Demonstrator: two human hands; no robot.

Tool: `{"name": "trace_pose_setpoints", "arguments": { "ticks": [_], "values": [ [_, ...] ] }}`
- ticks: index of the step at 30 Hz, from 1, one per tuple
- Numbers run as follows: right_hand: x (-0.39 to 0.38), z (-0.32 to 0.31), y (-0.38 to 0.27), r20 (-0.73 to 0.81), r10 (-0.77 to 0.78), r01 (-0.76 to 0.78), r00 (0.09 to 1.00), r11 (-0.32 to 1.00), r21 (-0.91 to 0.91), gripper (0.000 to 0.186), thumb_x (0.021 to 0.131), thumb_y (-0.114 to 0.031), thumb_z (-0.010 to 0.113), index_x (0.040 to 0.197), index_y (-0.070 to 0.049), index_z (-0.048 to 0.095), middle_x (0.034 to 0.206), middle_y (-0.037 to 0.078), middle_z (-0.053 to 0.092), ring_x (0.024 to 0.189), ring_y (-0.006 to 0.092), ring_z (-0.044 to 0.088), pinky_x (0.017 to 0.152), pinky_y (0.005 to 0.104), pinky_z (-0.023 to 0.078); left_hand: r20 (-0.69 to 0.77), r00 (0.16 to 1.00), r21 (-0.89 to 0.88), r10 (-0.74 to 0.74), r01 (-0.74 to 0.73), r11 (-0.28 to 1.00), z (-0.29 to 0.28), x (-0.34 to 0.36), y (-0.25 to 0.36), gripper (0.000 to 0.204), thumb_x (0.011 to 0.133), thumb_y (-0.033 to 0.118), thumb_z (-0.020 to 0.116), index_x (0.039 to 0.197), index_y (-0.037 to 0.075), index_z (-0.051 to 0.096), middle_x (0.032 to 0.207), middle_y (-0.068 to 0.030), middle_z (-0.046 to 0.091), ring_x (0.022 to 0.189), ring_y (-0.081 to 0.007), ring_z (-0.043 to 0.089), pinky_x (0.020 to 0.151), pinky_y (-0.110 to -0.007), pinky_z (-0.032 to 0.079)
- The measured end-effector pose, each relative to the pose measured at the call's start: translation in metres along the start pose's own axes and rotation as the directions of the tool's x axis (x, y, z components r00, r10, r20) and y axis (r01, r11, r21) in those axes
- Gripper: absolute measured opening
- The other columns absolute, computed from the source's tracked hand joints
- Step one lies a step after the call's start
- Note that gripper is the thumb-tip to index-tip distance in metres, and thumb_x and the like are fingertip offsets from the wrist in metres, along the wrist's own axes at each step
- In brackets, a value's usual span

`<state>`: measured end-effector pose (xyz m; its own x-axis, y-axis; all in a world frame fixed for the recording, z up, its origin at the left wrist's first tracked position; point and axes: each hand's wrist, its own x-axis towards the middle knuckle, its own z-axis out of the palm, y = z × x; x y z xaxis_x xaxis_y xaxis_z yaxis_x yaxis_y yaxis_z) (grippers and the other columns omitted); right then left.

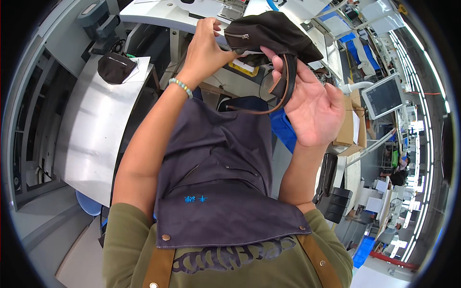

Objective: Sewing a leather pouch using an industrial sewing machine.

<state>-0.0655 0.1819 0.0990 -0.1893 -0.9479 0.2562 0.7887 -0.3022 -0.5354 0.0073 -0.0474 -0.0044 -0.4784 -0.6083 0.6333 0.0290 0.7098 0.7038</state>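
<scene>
A dark brown zippered pouch (269,33) is raised at the top centre. My left hand (204,53), with a beaded bracelet at its wrist, is at the pouch's left end, thumb and fingers gripping its lower edge. My right hand (305,98) is turned palm-up below the pouch's right part, fingers curled up against it and among the brown-and-black strap (288,79) that loops down. A thin brown length of strap trails leftward over the dark apron (216,144) on my lap. Part of the pouch's underside is hidden by my fingers.
A metal side table (93,139) at left holds another black pouch (115,66) on papers. A white workbench (158,14) spans the back. At right are a cardboard box (350,132), a screen (382,96) on an arm and a distant person (398,175). A blue bin (88,204) sits low left.
</scene>
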Motion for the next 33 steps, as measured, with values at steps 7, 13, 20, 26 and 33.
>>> {"name": "trace_pose_setpoints", "arguments": {
  "ticks": [7,13,20,26,33],
  "values": [
    [0.001,0.002,-0.004,-0.087,0.011,-0.021,0.996,0.993,-0.119,0.086,0.091,-0.032,0.06,0.149,0.019,0.021,0.155,0.039,0.024,0.142,0.0409,0.04,0.121,0.0469,0.031,0.059,0.998,-0.026,-0.005,0.006,1.0,0.005,0.012,-0.011,0.081,0.06,0.023,0.092,0.124,0.0,0.047,0.116,-0.0153,0.054,0.106,-0.0293,0.061,0.087,-0.038,0.053],
    [0.008,-0.015,0.01,-0.078,-0.155,0.048,0.985,0.673,-0.738,0.08,0.086,-0.026,0.062,0.144,0.021,0.033,0.145,0.034,0.045,0.139,0.0404,0.045,0.116,0.0427,0.038,0.068,0.998,-0.045,-0.017,0.02,0.999,0.006,0.014,-0.012,0.081,0.062,0.025,0.091,0.126,0.0,0.048,0.12,-0.0157,0.055,0.109,-0.0285,0.061,0.089,-0.038,0.053],
    [0.022,-0.053,0.02,0.188,-0.26,0.036,0.947,-0.497,-0.867,0.035,0.089,-0.002,0.055,0.118,-0.01,0.072,0.111,0.009,0.067,0.11,0.0271,0.061,0.097,0.0493,0.044,0.02,0.999,-0.041,0.051,-0.05,0.998,0.01,0.015,-0.019,0.077,0.063,0.023,0.091,0.126,0.001,0.053,0.122,-0.0138,0.057,0.106,-0.028,0.063,0.091,-0.037,0.053],
    [0.04,-0.083,0.011,0.539,-0.018,0.184,0.842,-0.93,-0.319,0.015,0.083,-0.019,0.076,0.098,-0.017,0.079,0.1,0.003,0.066,0.102,0.028,0.06,0.093,0.048,0.04,-0.037,0.999,-0.02,-0.014,0.014,1.0,0.014,0.015,-0.015,0.079,0.061,0.02,0.091,0.13,0.0,0.058,0.126,-0.0143,0.058,0.106,-0.0267,0.064,0.093,-0.036,0.053],
    [0.043,-0.095,-0.007,0.523,0.071,0.238,0.849,-0.936,-0.26,0.014,0.084,-0.031,0.078,0.089,-0.018,0.076,0.1,0.0,0.065,0.102,0.0261,0.058,0.091,0.0474,0.038,-0.009,0.999,-0.044,-0.031,0.03,0.999,0.006,0.015,-0.004,0.075,0.069,0.021,0.086,0.133,-0.004,0.054,0.128,-0.0198,0.058,0.116,-0.0324,0.059,0.1,-0.038,0.048]
  ]
}}
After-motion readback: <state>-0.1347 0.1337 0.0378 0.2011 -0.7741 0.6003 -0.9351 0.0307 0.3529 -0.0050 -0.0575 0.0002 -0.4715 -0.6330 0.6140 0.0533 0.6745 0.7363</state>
